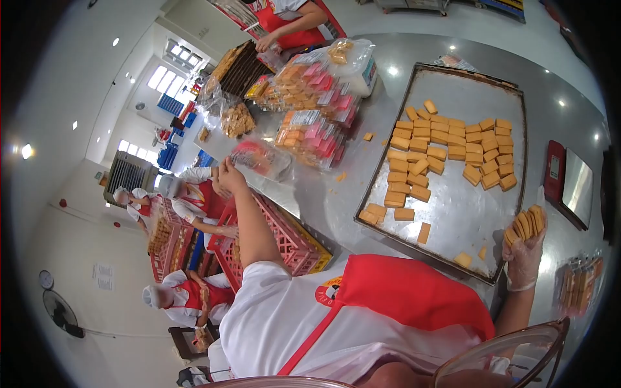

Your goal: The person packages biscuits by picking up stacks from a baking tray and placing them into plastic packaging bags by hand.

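My right hand (525,249), in a clear plastic glove, grips a row of rectangular biscuits (525,224) beside the near right corner of a metal baking tray (446,223). Golden biscuits (475,142) lie in clusters on the tray, mostly in its middle and left part. My left hand (228,176) is stretched out to the left with its fingers pinched together at the edge of a clear plastic bag (262,158) with red print. The bag is smeared by motion, so its contents are unclear.
Packed biscuit bags (310,132) are piled behind the bag, near a white tub (362,68). A red scale (566,184) and several packs (579,284) lie at right. Pink crates (272,236) stand at left. Co-workers in red aprons work at the far side and left.
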### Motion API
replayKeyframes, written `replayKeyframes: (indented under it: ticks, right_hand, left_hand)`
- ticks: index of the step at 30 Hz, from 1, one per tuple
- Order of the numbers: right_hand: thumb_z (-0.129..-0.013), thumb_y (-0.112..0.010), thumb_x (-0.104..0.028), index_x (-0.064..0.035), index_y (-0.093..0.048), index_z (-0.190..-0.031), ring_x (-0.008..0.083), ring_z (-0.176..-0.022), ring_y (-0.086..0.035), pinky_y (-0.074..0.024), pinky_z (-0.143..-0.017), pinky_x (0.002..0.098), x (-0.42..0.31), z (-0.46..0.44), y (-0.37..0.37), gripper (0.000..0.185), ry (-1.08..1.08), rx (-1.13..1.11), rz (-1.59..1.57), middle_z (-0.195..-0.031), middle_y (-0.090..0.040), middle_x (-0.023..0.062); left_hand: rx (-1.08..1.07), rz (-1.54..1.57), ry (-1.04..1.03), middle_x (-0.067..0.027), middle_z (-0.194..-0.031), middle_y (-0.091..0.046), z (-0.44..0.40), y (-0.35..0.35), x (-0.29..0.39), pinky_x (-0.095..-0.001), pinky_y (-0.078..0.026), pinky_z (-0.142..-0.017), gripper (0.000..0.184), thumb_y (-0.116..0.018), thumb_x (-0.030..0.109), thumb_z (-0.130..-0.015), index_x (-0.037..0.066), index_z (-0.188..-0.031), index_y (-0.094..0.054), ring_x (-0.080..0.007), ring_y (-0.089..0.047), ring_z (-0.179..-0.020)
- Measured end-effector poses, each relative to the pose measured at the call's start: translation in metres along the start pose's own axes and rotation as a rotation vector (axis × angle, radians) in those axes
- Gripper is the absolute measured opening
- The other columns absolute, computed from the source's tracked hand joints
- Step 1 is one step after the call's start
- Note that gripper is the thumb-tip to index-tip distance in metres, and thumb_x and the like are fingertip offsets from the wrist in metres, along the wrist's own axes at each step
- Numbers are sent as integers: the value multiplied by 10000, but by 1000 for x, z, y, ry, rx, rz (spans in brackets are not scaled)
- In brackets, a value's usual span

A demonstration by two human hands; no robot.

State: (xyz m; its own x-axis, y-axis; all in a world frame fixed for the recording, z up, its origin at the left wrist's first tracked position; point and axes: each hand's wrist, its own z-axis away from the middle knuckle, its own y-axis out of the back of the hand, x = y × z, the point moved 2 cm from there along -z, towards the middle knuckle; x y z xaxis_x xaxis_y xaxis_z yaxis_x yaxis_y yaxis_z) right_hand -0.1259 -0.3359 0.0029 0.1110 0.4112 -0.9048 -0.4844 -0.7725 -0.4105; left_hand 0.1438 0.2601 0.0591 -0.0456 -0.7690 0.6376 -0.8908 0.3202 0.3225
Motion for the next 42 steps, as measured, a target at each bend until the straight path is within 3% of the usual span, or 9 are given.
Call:
replayKeyframes:
  ticks: [5,8,11,16,19,22,25,29,42]
  right_hand:
    - [-576,-754,-232,-146,-219,-1277,130,-723,-494,-412,-451,188,3,-2,3,885,25,-38,-33,-944,-453,67]
    - [-579,-752,-234,-144,-218,-1277,129,-724,-493,-410,-450,190,2,-2,2,883,41,-46,-25,-947,-451,69]
    - [-586,-746,-228,-142,-218,-1278,132,-726,-491,-409,-449,191,1,-2,0,874,55,-21,-16,-948,-448,72]
    - [-604,-729,-215,-135,-215,-1279,142,-709,-486,-388,-428,193,4,-2,1,852,12,33,38,-945,-444,81]
    - [-612,-717,-196,-134,-216,-1278,145,-693,-482,-371,-411,195,3,-2,2,836,15,5,24,-941,-442,85]
    - [-613,-717,-194,-134,-216,-1279,144,-685,-479,-360,-402,195,4,-4,4,835,8,-48,31,-943,-437,86]
    - [-615,-722,-214,-134,-217,-1279,144,-684,-477,-357,-402,193,6,-6,3,838,24,-22,57,-946,-433,85]
    - [-620,-716,-227,-138,-218,-1281,145,-685,-477,-357,-407,191,5,-2,0,832,54,13,57,-948,-432,85]
    - [-619,-645,-59,-159,-241,-1259,174,-744,-508,-418,-472,225,2,6,-8,763,59,-72,67,-976,-458,104]
  left_hand:
    - [197,11,-290,-63,-717,-585,-14,7,-12,-248,-433,-612,181,-522,177,-835,14,-866,-596,-149,-552,-701]
    - [332,592,191,-38,-657,-537,-21,25,17,-251,-426,-590,171,-492,188,-847,26,-850,-547,-161,-532,-651]
    - [269,939,268,-14,-641,-496,-9,60,97,-232,-405,-555,138,-475,180,-849,45,-838,-500,-137,-506,-633]
    - [-1039,869,359,-10,-681,-519,54,51,86,-206,-397,-556,46,-551,88,-787,46,-769,-557,-103,-493,-637]
    - [-1142,427,-261,-59,-753,-588,136,-5,103,-259,-436,-622,44,-578,29,-750,28,-784,-606,-138,-542,-686]
    - [-1124,184,-945,-96,-741,-561,193,-30,109,-301,-432,-575,178,-635,47,-702,60,-875,-597,-221,-537,-654]
    - [-625,267,-994,-90,-749,-546,198,-24,129,-302,-418,-550,198,-654,41,-679,58,-862,-582,-232,-521,-626]
    - [-906,187,-409,-108,-814,-527,198,-3,127,-357,-421,-670,213,-658,70,-684,55,-886,-594,-288,-512,-778]
    - [-936,53,-619,-126,-726,-528,230,-7,103,-370,-405,-638,150,-592,55,-698,54,-839,-644,-294,-502,-715]
